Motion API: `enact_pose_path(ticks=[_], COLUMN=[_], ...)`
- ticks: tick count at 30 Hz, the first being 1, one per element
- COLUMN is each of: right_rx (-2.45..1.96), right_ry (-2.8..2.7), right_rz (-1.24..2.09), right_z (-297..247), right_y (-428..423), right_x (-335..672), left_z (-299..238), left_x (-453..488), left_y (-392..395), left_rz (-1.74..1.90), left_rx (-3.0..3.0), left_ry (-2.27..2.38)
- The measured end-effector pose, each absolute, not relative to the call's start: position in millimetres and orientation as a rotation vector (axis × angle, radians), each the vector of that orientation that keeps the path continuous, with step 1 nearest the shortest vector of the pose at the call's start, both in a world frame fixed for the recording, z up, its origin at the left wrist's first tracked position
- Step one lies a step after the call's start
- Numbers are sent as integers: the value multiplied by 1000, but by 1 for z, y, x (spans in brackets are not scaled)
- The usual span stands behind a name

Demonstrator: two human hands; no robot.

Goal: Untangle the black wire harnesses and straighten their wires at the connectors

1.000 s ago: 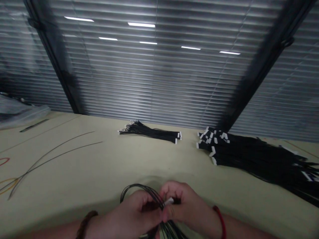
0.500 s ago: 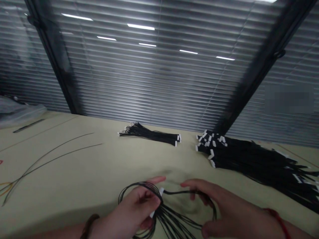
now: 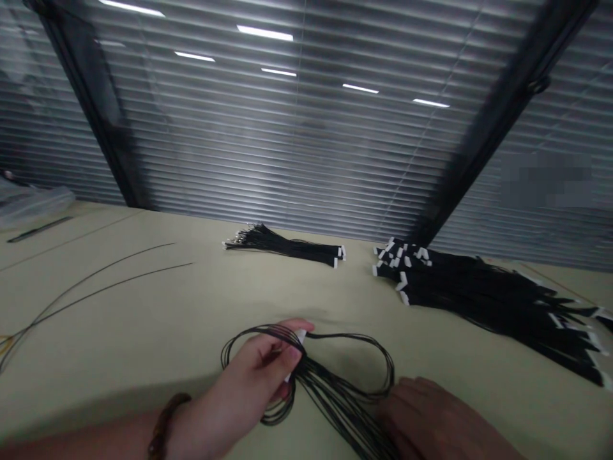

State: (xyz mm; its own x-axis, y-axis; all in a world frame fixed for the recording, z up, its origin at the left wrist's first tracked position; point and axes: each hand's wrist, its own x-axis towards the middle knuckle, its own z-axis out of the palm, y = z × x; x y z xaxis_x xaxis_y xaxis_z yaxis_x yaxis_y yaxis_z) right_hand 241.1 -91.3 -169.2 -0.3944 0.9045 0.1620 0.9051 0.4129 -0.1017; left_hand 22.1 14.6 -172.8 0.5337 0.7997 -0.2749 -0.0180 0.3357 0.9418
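My left hand (image 3: 261, 374) pinches a wire harness of thin black wires (image 3: 330, 377) close to its white connector (image 3: 299, 336). Some wires loop back around the left of that hand. Others bow out to the right in a wide loop, and the rest fan down toward the bottom edge. At the lower right, my right hand (image 3: 431, 415) has its fingers curled in against the wires; their tips are hidden, and the hand is slightly blurred.
A small bundle of black wires with white connectors (image 3: 292, 246) lies at the back of the pale table (image 3: 191, 319). To the right is a large pile of black harnesses (image 3: 469, 291). Two long thin wires (image 3: 96, 281) stretch across the left. Window blinds (image 3: 287, 128) rise behind.
My right hand has moved down, its spread fingers now curled at the wires. The wire loop between the hands has widened. My left hand keeps its pinch; the view has tilted down slightly.
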Motion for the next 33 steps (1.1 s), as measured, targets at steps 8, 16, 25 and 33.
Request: enact_pose_path(ticks=[8,16,25,33], right_rx=[-1720,-1718,-1676,-1488], right_ry=[-2357,-2079,-1969,-1502], right_rz=[352,848,819,1567], right_z=[-152,-131,-129,-101], right_y=[-80,-59,-62,-65], right_x=[208,189,197,251], left_z=[-175,-170,-166,-170], left_x=[21,15,16,18], left_y=[15,8,11,12], left_rz=[577,485,461,481], left_rx=[1174,1150,1066,993], left_ry=[771,629,695,712])
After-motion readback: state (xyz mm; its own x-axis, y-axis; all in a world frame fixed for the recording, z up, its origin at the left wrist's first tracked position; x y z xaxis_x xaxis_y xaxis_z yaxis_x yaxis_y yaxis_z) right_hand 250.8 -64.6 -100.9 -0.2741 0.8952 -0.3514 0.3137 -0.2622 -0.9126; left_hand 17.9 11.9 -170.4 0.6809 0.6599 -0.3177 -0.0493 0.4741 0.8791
